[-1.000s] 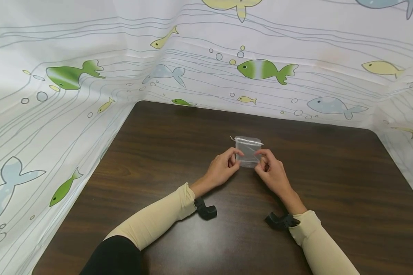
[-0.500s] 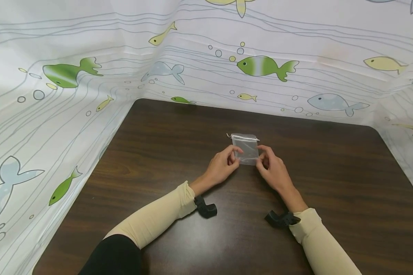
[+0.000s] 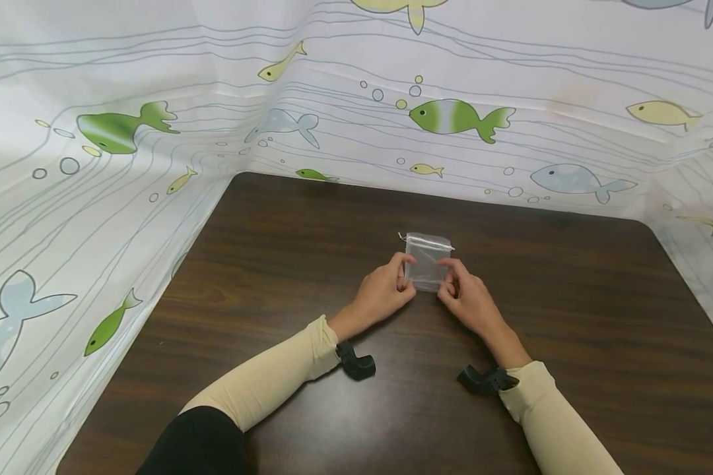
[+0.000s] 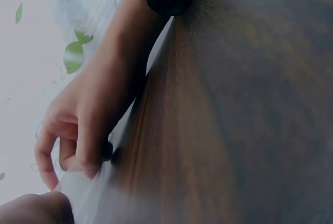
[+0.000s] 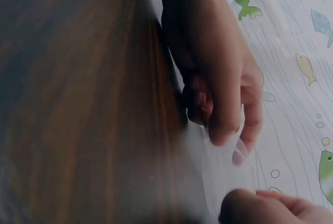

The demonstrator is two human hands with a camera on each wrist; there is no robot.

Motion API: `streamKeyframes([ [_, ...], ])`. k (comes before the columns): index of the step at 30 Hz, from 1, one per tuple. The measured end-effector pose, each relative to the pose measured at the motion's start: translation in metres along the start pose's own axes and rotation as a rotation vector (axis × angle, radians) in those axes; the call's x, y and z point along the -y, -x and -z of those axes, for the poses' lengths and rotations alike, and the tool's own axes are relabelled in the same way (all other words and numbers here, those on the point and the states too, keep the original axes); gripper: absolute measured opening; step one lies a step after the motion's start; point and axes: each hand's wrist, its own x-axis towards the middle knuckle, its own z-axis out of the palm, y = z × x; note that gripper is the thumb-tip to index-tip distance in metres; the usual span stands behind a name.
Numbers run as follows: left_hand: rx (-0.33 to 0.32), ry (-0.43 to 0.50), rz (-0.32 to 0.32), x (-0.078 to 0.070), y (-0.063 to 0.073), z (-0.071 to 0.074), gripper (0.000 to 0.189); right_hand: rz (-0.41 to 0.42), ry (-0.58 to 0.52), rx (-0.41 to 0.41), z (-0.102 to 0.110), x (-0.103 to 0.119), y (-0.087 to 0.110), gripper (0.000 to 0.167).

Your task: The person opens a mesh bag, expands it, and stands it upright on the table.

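Observation:
A small clear drawstring pouch [image 3: 426,262], flat and see-through, is between the two hands with its corded top edge facing away. My left hand [image 3: 382,290] grips the pouch's left side with curled index finger and thumb. On the opposite side my right hand [image 3: 471,293] holds the lower right part, its index fingertip over the film. Beyond the near right hand, the right wrist view shows the left hand [image 5: 221,68] with its thumb and index finger at the pouch [image 5: 218,174]. The left wrist view shows the right hand [image 4: 88,109] at the pouch's edge.
The dark wood-grain table [image 3: 309,231] spreads out under both arms. A white curtain [image 3: 356,142] printed with fish stands along its back and sides. A black wrist camera [image 3: 356,363] sits on the left wrist, and another black camera [image 3: 486,380] on the right.
The pouch shifted slightly left and away, then came back right and nearer. The right index finger now reaches further over the film than half a second ago, and the left thumb sits lower.

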Motion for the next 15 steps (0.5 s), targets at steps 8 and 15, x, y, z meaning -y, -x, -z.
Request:
streamKeyframes([
  [8,0.001,-0.204,-0.016,-0.0002,0.0001,-0.0002,0.048,0.146,-0.040,0.066,-0.0015,-0.0008,0.0008,0.040],
  [15,0.012,-0.205,-0.105,0.0010,0.0001,0.0011,0.034,0.138,0.061,0.018,0.0003,-0.0009,-0.0011,0.040],
])
